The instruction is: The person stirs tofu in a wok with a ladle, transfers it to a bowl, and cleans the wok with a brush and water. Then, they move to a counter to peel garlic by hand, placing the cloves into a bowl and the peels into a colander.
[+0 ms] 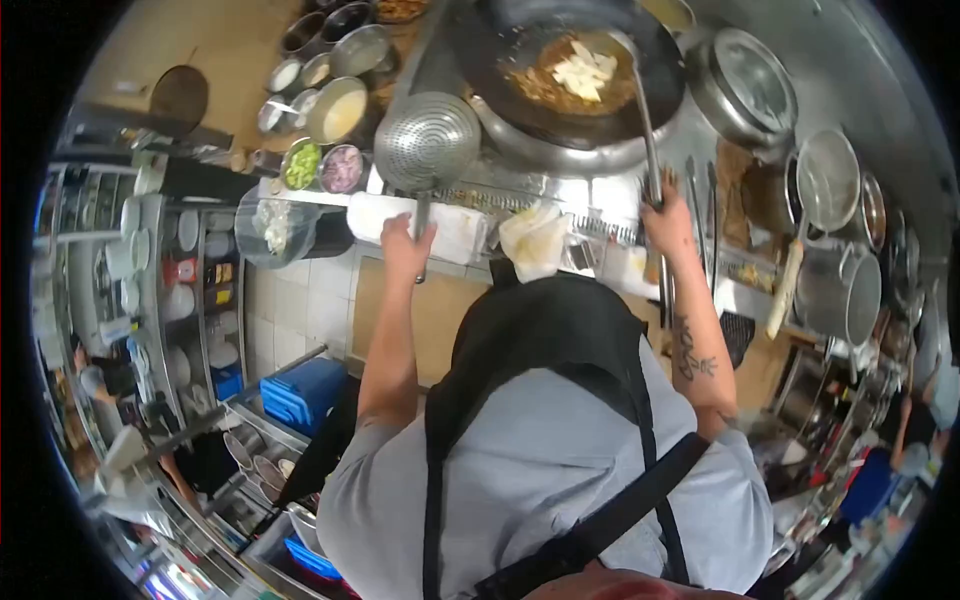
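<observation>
Grey shirt [540, 470] and black apron [550, 325] front our stove [600, 190]. Toward far edge, wok [490, 60] holds browned food [545, 92]; pale pieces [585, 72] sit clumped on top, unmixed: work looks midway. Our left hand [405, 250] grips skimmer [427, 140], crowding wok's left; right hand [670, 222] closes round ladle [645, 125]. Cloth [532, 240] lies at front edge, between hands.

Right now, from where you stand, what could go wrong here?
The left hand holds the skimmer right beside the pink pieces; a sideways swing might tip them. The right hand has the ladle in the wok, so a hard push could throw food out. The crumpled cloth near the wok might scorch if it's hot.
</observation>
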{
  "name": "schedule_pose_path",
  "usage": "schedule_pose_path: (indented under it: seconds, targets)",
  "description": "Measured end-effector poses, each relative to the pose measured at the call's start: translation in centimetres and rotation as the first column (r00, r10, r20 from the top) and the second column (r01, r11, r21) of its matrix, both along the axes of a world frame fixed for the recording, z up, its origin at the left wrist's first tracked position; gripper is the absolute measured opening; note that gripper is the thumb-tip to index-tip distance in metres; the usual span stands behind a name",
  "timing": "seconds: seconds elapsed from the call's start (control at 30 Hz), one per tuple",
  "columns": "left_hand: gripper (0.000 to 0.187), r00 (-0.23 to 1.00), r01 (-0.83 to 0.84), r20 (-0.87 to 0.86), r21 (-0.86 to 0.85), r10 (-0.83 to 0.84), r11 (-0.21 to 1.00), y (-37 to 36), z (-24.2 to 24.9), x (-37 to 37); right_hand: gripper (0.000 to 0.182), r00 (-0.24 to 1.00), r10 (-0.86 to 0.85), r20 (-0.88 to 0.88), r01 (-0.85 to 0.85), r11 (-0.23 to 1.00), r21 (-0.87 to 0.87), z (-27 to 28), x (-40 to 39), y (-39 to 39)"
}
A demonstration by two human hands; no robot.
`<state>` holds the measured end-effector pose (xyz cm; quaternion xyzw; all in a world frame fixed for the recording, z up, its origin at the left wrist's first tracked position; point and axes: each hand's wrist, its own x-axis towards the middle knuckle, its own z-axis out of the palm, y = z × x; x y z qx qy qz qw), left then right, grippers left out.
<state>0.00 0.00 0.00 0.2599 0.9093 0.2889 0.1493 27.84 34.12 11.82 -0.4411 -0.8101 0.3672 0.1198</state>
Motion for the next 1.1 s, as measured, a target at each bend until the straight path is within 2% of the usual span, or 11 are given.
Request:
schedule_pose_path:
  seconds: [0.07, 0.1, 0.3, 0.47, 0.57, 0.67, 0.7, 0.77, 0.87, 0.97, 1.1]
  targets:
    - [0.06, 0.918, 0.071, 0.38, 0.123, -0.113, 0.99, 4.7, 5.3, 5.2, 0.037, 0.998, -0.049, 0.031, 0.05, 0.998, -0.025, 2.1, 0.1, -1.6]
    - [0.056, 0.831, 0.377, 0.451, -0.027, -0.325, 0.926, 7.1, 3.4, 7.2, 0.037, 0.998, -0.05, 0.041, 0.052, 0.998, -0.04, -0.3, 1.2, -1.2]
    - [0.062, 0.923, 0.382, -0.086, 0.308, -0.374, 0.871, 12.6, 0.6, 12.6, 0.037, 0.998, -0.055, 0.009, 0.055, 0.998, -0.039, -1.0, 0.5, -0.8]
    - [0.062, 0.809, 0.028, 0.557, 0.279, -0.186, 0.96, 12.8, 0.8, 12.7, 0.038, 0.997, -0.079, 0.0, 0.079, 0.997, -0.02, -0.8, 0.3, -1.0]
    - [0.06, -0.04, -0.417, 0.934, 0.309, -0.356, 0.855, 12.8, -1.9, 11.0, 0.045, 0.976, -0.14, -0.167, 0.155, 0.985, 0.079, -3.1, 0.9, -2.0]
    - [0.054, -0.371, -0.551, 0.797, 0.224, -0.476, 0.804, 12.9, -0.8, 9.5, 0.048, 0.955, -0.191, -0.227, 0.209, 0.976, 0.057, -2.3, 1.6, -3.0]
    - [0.054, -0.395, -0.607, 0.763, 0.202, -0.512, 0.769, 13.1, -0.1, 9.1, 0.041, 0.917, -0.147, -0.372, 0.216, 0.965, 0.152, -3.7, 1.9, -2.7]
    - [0.054, -0.388, -0.617, 0.719, 0.263, -0.577, 0.742, 13.4, 1.4, 8.1, 0.031, 0.857, -0.243, -0.454, 0.229, 0.97, -0.085, -4.0, 2.6, -2.4]
    - [0.051, -0.254, -0.558, 0.817, 0.314, -0.518, 0.768, 15.5, 2.4, 6.9, 0.016, 0.918, -0.305, -0.253, 0.203, 0.91, -0.36, -0.6, 3.0, -1.8]
    - [0.039, -0.1, -0.614, 0.886, 0.303, -0.452, 0.729, 18.5, 6.6, 6.3, 0.01, 0.927, -0.217, -0.306, 0.217, 0.976, -0.034, -0.5, 3.6, -2.9]
    - [0.038, 0.025, -0.566, 0.976, 0.192, -0.216, 0.802, 22.3, 12.8, 4.2, 0.01, 0.9, -0.299, -0.319, 0.274, 0.954, -0.122, 0.4, 5.2, -5.3]
